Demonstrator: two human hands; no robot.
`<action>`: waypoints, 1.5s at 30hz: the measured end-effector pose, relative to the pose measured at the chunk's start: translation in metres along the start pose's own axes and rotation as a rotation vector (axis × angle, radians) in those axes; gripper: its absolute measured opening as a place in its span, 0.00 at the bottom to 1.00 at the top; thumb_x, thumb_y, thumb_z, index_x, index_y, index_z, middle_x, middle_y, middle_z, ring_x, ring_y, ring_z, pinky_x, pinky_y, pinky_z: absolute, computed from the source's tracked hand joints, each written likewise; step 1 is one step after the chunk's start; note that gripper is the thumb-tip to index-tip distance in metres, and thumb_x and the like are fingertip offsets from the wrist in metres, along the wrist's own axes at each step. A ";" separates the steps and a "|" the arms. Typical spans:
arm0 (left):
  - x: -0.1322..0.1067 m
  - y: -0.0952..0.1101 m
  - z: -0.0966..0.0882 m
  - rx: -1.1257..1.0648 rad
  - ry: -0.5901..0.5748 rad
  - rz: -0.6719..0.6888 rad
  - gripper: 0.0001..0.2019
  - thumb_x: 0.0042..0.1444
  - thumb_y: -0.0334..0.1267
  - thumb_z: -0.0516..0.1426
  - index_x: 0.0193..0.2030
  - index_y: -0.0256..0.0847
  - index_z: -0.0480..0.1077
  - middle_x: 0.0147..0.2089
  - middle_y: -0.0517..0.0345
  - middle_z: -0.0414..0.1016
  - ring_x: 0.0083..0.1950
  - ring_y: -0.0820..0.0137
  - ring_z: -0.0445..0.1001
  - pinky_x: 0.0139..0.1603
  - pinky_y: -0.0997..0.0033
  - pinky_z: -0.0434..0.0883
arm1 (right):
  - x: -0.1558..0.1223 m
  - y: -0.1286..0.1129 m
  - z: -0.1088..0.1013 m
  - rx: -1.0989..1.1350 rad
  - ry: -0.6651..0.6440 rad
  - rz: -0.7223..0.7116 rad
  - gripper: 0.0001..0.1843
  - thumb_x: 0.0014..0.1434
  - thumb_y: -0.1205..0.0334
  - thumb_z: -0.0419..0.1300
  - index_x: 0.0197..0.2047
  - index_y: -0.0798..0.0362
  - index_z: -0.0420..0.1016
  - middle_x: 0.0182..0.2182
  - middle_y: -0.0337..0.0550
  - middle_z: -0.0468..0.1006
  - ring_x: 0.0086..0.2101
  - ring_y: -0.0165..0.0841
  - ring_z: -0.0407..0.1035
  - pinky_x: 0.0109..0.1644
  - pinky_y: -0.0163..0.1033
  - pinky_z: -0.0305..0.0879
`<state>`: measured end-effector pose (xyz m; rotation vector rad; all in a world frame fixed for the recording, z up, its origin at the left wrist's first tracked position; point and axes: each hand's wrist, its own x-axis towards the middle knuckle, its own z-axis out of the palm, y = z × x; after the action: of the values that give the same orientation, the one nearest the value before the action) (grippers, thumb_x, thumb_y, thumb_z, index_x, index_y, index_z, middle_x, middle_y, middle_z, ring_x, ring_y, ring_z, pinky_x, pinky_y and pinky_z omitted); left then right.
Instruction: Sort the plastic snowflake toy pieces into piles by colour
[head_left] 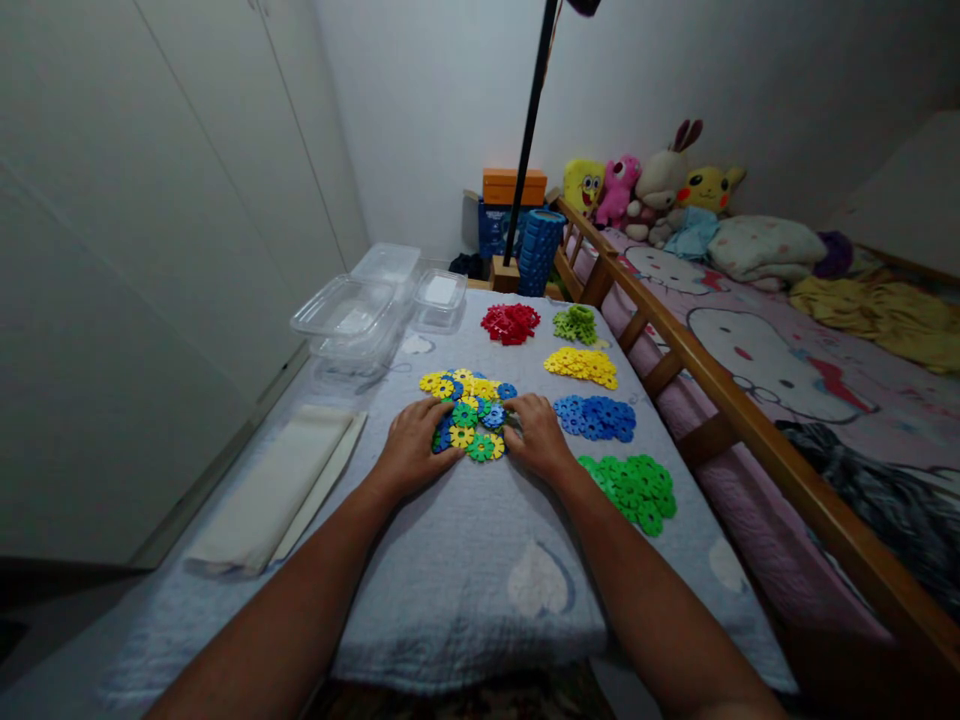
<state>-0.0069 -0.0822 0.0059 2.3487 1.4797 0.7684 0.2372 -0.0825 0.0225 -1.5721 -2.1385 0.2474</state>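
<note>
A mixed pile of yellow, blue and green flower-shaped plastic discs lies on the cloth-covered table. From its left side my left hand cups the pile, thumb and fingers apart and touching the discs at the edge. My right hand curves in from the other side, its thumb and forefinger spread against the right edge. Sorted disc piles lie along the table's right side: green, blue, yellow and light green. A red pile sits further back.
Clear plastic containers stand at the back left, near a smaller lidded box. A folded beige cloth lies at the left. A bed's wooden rail runs along the right. Behind the table rises a black pole.
</note>
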 end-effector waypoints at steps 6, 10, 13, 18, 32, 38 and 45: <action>0.000 -0.003 0.002 0.001 -0.008 0.008 0.31 0.53 0.47 0.66 0.63 0.44 0.67 0.66 0.43 0.68 0.67 0.49 0.67 0.68 0.43 0.64 | -0.001 -0.002 -0.004 0.139 0.101 -0.081 0.24 0.54 0.76 0.56 0.53 0.53 0.75 0.47 0.50 0.73 0.50 0.41 0.67 0.59 0.46 0.67; 0.000 -0.004 0.004 -0.006 0.009 0.007 0.31 0.53 0.47 0.66 0.63 0.47 0.67 0.66 0.47 0.68 0.66 0.50 0.67 0.68 0.44 0.64 | -0.003 -0.009 -0.006 0.141 0.108 -0.142 0.26 0.55 0.77 0.54 0.56 0.50 0.74 0.50 0.50 0.71 0.54 0.42 0.67 0.62 0.49 0.67; 0.000 -0.004 0.004 -0.004 0.006 -0.010 0.32 0.52 0.47 0.66 0.63 0.46 0.67 0.66 0.46 0.68 0.66 0.49 0.67 0.68 0.44 0.64 | -0.004 -0.014 -0.004 0.124 0.078 -0.202 0.27 0.56 0.77 0.54 0.57 0.51 0.74 0.53 0.52 0.71 0.56 0.42 0.65 0.64 0.49 0.66; 0.000 -0.002 0.003 -0.006 0.001 -0.013 0.32 0.52 0.46 0.66 0.64 0.45 0.67 0.66 0.45 0.68 0.67 0.49 0.66 0.68 0.44 0.64 | -0.004 -0.016 -0.001 0.138 0.071 -0.260 0.27 0.57 0.76 0.54 0.57 0.51 0.74 0.54 0.52 0.71 0.57 0.42 0.65 0.65 0.50 0.66; 0.000 -0.002 0.004 0.010 0.007 -0.008 0.31 0.53 0.47 0.66 0.63 0.46 0.67 0.66 0.46 0.67 0.67 0.49 0.66 0.68 0.44 0.64 | -0.004 -0.016 -0.006 0.131 0.175 -0.177 0.26 0.57 0.77 0.52 0.55 0.51 0.76 0.53 0.52 0.71 0.55 0.42 0.67 0.63 0.48 0.68; 0.000 -0.001 0.002 0.001 0.001 -0.002 0.31 0.53 0.47 0.66 0.63 0.46 0.67 0.67 0.46 0.67 0.67 0.49 0.65 0.68 0.43 0.64 | -0.004 -0.016 -0.007 0.112 0.195 -0.140 0.28 0.56 0.77 0.52 0.56 0.50 0.76 0.54 0.51 0.71 0.54 0.42 0.68 0.62 0.48 0.69; 0.000 -0.002 0.003 0.000 0.004 -0.008 0.32 0.52 0.47 0.66 0.63 0.45 0.67 0.67 0.45 0.67 0.67 0.48 0.66 0.68 0.44 0.64 | -0.005 -0.014 -0.006 0.126 0.184 -0.162 0.24 0.58 0.75 0.53 0.55 0.51 0.76 0.53 0.52 0.71 0.54 0.41 0.68 0.62 0.48 0.68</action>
<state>-0.0063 -0.0812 0.0022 2.3414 1.4891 0.7712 0.2296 -0.0921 0.0326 -1.2912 -2.0517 0.1735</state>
